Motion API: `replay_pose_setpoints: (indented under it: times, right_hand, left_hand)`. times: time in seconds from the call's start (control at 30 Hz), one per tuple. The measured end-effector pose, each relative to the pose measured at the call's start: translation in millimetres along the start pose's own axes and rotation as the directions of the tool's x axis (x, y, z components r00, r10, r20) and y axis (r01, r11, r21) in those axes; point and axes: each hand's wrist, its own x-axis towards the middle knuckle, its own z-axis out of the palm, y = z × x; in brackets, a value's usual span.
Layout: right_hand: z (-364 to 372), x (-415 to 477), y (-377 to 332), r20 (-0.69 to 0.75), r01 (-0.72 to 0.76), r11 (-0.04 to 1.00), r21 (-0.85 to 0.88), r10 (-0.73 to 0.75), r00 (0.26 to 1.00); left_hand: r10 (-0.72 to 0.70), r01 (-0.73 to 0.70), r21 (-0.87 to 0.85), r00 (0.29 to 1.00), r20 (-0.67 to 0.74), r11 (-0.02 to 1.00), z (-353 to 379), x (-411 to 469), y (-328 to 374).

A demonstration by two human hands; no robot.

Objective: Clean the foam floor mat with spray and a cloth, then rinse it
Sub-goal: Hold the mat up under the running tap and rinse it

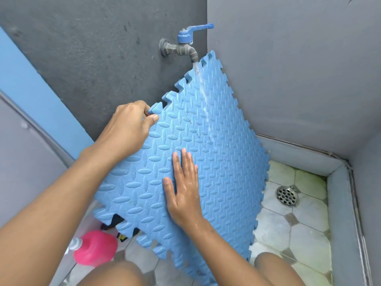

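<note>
Foam floor mat (216, 162): light, flexible, slick under tap (185, 46) water. Left hand (127, 124) fingers pinch its upper toothed edge; right hand (183, 188) lies flat, open, grasping nothing.

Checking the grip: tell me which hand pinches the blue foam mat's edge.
The left hand pinches a tab of the blue foam mat; the wet right hand lies flat.

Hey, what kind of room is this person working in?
Probably a small wash area or utility bathroom. A tap on the grey wall runs water onto the mat, the tiled floor has a round metal drain, and a low kerb borders the wet corner.
</note>
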Motion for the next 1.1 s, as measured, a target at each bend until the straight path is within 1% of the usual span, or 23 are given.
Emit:
replay_pose_setpoints:
  times: [0.03,0.07,0.1,0.13,0.17,0.2,0.23,0.27,0.3,0.4,0.47,0.53,0.6,0.67,0.7,0.73,0.77,0.8,0.83,0.9,0.93,1.0,1.1]
  right_hand:
    - [1,-20,24,-0.001,-0.043,0.998,-0.036,0.043,0.999]
    - [-1,-38,52,-0.024,-0.151,0.987,-0.059,0.150,0.988]
    - [-6,-52,78,-0.067,-0.300,0.952,-0.059,0.296,0.953]
    - [-13,-64,102,-0.112,-0.451,0.892,-0.033,0.445,0.889]
    - [-20,-71,119,-0.142,-0.572,0.820,0.000,0.566,0.812]
    - [-24,-71,128,-0.156,-0.653,0.757,0.025,0.648,0.745]
    - [-25,-67,129,-0.162,-0.698,0.715,0.037,0.694,0.702]
    - [-24,-57,123,-0.168,-0.716,0.696,0.046,0.712,0.682]
    - [-22,-44,110,-0.174,-0.707,0.705,0.059,0.705,0.688]
    - [-11,4,52,-0.175,-0.560,0.822,0.106,0.569,0.803]
    - [-2,29,6,-0.157,-0.471,0.873,0.128,0.486,0.860]
    - [3,41,-38,-0.133,-0.355,0.930,0.100,0.366,0.921]
    - [8,34,-66,-0.087,-0.217,0.974,0.061,0.222,0.971]
    - [11,9,-67,-0.029,-0.079,0.996,0.028,0.080,0.996]
    - [12,-8,-55,-0.001,-0.031,1.000,0.004,0.031,1.000]
    - [12,-27,-36,0.023,-0.012,1.000,-0.025,0.012,1.000]
    - [11,-45,-12,0.035,-0.030,0.998,-0.058,0.032,0.999]
    - [7,-63,15,0.033,-0.094,0.992,-0.090,0.098,0.995]
    - [1,-80,43,0.016,-0.199,0.973,-0.115,0.202,0.979]
    - [-16,-106,90,-0.035,-0.428,0.895,-0.127,0.427,0.904]
    - [-23,-113,107,-0.044,-0.507,0.855,-0.112,0.505,0.862]
    - [-32,-106,123,-0.039,-0.582,0.810,-0.073,0.580,0.813]
    - [-40,-45,119,-0.056,-0.638,0.770,0.011,0.637,0.769]
  left_hand:
    - [-0.003,0.003,-0.004,1.000,0.001,1.000,0,0,0]
    - [-0.005,0.005,-0.006,1.000,0.004,1.000,1,-1,0]
    - [-0.004,0.004,-0.006,1.000,0.006,1.000,1,-2,0]
    - [-0.005,0.005,-0.004,1.000,0.008,1.000,1,-2,0]
    - [-0.006,0.006,-0.004,1.000,0.009,1.000,1,-2,0]
    - [-0.008,0.008,-0.006,1.000,0.008,1.000,1,-2,1]
    - [-0.008,0.008,-0.010,1.000,0.006,1.000,1,-1,2]
    - [-0.008,0.008,-0.016,1.000,0.004,1.000,0,0,2]
    - [-0.007,0.007,-0.020,1.000,0.001,1.000,0,1,3]
    - [-0.009,0.009,-0.024,1.000,-0.007,1.000,-1,1,2]
    - [-0.010,0.010,-0.018,1.000,-0.010,1.000,0,2,2]
    - [-0.010,0.010,-0.014,1.000,-0.012,1.000,0,3,1]
    - [-0.015,0.015,-0.016,1.000,-0.008,1.000,-1,4,1]
    - [-0.017,0.017,-0.016,1.000,-0.001,1.000,-1,3,0]
    - [-0.016,0.016,-0.014,1.000,0.005,1.000,-1,2,0]
    - [-0.016,0.016,-0.013,1.000,0.011,1.000,0,2,1]
    - [-0.018,0.018,-0.012,1.000,0.014,1.000,0,1,1]
    - [-0.022,0.022,-0.013,1.000,0.019,1.000,0,1,1]
    - [-0.026,0.026,-0.013,0.999,0.024,1.000,0,0,2]
    - [-0.030,0.031,-0.011,0.999,0.030,0.999,0,0,3]
    - [-0.031,0.031,-0.008,0.999,0.032,0.999,-1,1,3]
    - [-0.032,0.032,-0.012,0.999,0.030,0.999,-1,1,3]
    - [-0.047,0.048,-0.025,0.998,0.034,0.999,-2,1,4]
